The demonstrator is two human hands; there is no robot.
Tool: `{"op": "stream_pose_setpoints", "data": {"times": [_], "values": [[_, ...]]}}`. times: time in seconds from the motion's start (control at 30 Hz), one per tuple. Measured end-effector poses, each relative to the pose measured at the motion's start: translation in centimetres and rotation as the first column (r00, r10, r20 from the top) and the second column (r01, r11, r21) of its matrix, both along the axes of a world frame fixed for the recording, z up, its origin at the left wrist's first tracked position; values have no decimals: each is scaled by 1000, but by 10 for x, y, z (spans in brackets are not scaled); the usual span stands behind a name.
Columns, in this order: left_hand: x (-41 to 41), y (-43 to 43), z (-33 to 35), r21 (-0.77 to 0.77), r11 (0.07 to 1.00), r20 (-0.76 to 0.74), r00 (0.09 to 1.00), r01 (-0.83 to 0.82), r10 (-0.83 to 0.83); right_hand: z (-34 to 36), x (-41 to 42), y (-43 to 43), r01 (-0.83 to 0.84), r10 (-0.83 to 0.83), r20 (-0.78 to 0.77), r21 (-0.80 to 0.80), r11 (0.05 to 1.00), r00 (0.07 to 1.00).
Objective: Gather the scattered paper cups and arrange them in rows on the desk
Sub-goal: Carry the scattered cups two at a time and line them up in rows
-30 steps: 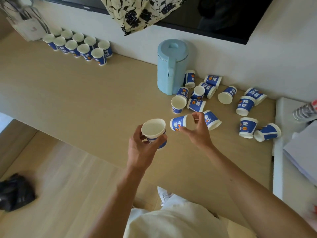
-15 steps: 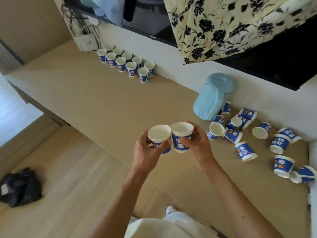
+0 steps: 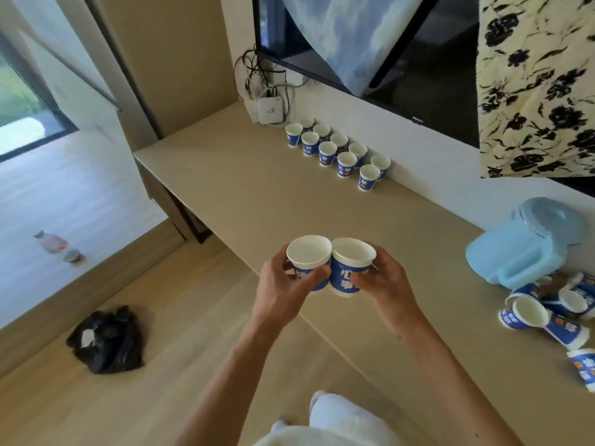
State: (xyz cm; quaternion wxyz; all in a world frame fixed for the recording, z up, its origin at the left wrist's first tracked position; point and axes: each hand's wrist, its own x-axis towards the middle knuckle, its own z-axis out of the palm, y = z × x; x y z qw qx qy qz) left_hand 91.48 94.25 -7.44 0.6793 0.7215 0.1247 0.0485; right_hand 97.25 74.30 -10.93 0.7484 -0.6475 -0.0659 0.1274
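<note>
Farther now from the jug (image 3: 521,249): left grip (image 3: 283,284) round one cup (image 3: 309,252), right grip (image 3: 383,281) round another cup (image 3: 352,257), rows (image 3: 338,152) ahead.

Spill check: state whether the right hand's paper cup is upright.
Upright: the blue paper cup in the right hand has its mouth facing up.

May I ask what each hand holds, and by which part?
The left hand grips one paper cup by its side wall; the right hand grips a second cup likewise.
</note>
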Motion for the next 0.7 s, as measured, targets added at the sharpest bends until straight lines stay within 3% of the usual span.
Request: {"op": "stream_pose_setpoints", "data": {"times": [0.4, 0.7], "values": [[96, 143, -20, 133, 989, -60, 996, -65, 73, -39, 112, 144, -98, 98, -67, 7, 995, 993], [227, 229, -16, 237, 971, -116, 993, 19, 9, -44, 220, 211, 59, -56, -106, 26, 998, 993]]}}
